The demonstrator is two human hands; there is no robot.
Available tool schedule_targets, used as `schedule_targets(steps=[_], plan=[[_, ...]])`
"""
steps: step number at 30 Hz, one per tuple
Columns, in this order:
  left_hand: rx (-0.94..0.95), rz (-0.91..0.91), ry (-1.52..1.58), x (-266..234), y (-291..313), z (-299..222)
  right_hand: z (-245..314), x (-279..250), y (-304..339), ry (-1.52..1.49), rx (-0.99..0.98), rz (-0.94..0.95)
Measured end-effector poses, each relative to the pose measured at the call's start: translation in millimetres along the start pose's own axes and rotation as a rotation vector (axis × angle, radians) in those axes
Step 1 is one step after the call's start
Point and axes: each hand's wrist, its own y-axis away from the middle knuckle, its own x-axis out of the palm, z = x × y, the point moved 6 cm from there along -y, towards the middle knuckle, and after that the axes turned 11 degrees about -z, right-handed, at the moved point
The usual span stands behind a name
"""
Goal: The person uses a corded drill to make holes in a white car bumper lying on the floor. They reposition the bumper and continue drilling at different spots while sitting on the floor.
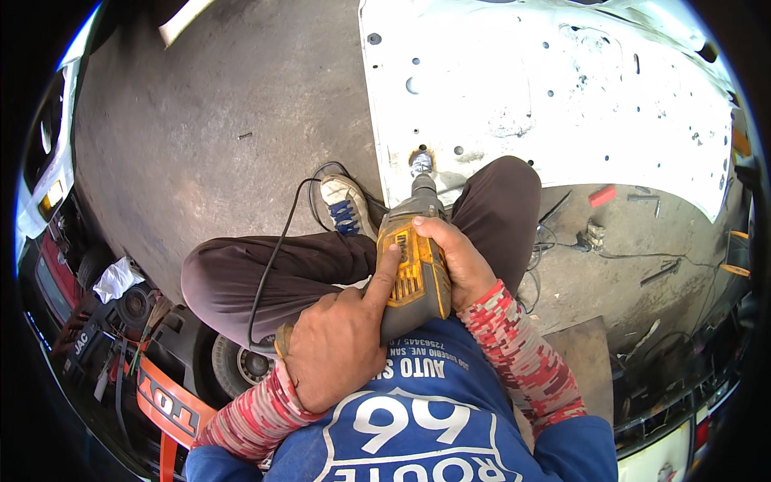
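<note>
A yellow and grey corded power drill [411,273] lies between my hands, its nose pointing away from me. My left hand [341,337] is wrapped round its rear handle, with the index finger stretched along the yellow housing. On the body's right side, my right hand [459,263] grips it, thumb on top. The drill's front end meets a bare, shiny spot [421,163] with a brown scorched rim, near the close left corner of a large white metal panel [482,96]. The very tip of the tool is hard to make out against that spot.
The drill's black cord [277,265] loops past my left shoe [345,205]. On the concrete floor at right lie a red block [602,196], a dark metal bar [661,271] and cables. A wheel [239,361] and an orange strip [165,402] are at lower left.
</note>
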Motion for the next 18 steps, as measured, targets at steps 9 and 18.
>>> schedule_targets(steps=[9,18], plan=[[-0.012,0.028,0.003,-3.2,-1.0,-1.9,3.2,1.6,3.5,0.012,0.027,0.007],[-0.002,-0.002,0.006,-4.3,2.5,5.3,-4.1,5.8,1.9,0.020,0.003,-0.013]])
